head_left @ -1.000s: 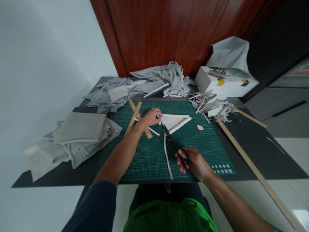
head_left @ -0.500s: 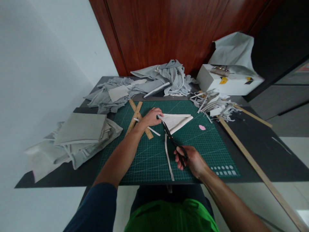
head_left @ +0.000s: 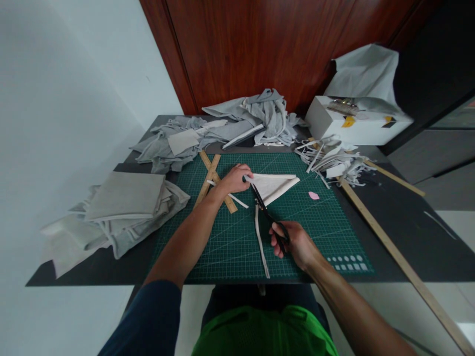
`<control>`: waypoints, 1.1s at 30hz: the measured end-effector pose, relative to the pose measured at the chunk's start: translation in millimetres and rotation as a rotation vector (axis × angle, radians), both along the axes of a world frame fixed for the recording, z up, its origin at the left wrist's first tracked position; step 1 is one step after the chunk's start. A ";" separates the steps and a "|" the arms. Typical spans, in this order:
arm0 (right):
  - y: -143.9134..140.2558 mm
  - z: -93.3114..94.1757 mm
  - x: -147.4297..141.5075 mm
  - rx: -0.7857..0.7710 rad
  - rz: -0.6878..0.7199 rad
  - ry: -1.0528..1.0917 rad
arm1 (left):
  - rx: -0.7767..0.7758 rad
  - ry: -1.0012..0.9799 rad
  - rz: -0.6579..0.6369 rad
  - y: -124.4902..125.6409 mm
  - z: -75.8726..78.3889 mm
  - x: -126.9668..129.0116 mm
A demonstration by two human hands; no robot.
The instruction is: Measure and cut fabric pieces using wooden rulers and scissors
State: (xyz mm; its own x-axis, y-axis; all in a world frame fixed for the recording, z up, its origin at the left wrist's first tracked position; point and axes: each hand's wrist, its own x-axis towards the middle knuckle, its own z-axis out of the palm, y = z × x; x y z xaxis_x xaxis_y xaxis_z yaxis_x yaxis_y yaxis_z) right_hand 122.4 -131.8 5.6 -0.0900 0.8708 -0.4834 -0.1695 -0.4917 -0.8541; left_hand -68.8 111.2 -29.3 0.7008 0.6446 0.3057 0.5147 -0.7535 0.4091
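A folded, roughly triangular piece of pale fabric lies on the green cutting mat. My left hand pinches its left corner. Black-handled scissors are gripped by my right hand, fingers in the handle loops. The blades point up and left, along the fabric's left edge close to my left fingertips. A narrow fabric strip trails on the mat below the blades. Another short strip lies beneath my left wrist, across crossed wooden rulers.
Stacked grey fabric sits at the left, with crumpled cloth along the back. Cut strips are heaped at the right, before a white box. A long wooden ruler overhangs the front edge. A pink scrap lies on the mat.
The view has shifted slightly. Both hands, the scissors and the fabric keep nearly the same places relative to one another.
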 end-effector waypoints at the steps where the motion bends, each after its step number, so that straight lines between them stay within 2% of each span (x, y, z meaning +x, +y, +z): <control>1: 1.7 -0.4 -0.3 0.001 -0.002 -0.001 | 0.000 0.002 0.002 -0.4 0.5 0.1; 17: 7.6 -2.4 0.8 0.004 -0.001 -0.071 | 0.019 0.003 0.003 0.6 -2.2 0.1; 27: 18.1 -5.2 6.4 0.031 0.074 -0.106 | 0.009 0.001 0.004 -1.3 0.5 -0.2; 33: 22.4 -2.5 4.2 -0.009 0.036 -0.118 | 0.014 0.000 0.011 -2.0 0.5 -0.3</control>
State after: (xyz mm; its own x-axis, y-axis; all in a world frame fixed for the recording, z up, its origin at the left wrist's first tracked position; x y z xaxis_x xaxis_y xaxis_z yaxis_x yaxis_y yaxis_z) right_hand 126.6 -109.4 3.1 -0.0629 0.8637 -0.5001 -0.0502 -0.5032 -0.8627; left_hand -69.0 109.3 -28.8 0.6935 0.6481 0.3146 0.5232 -0.7533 0.3986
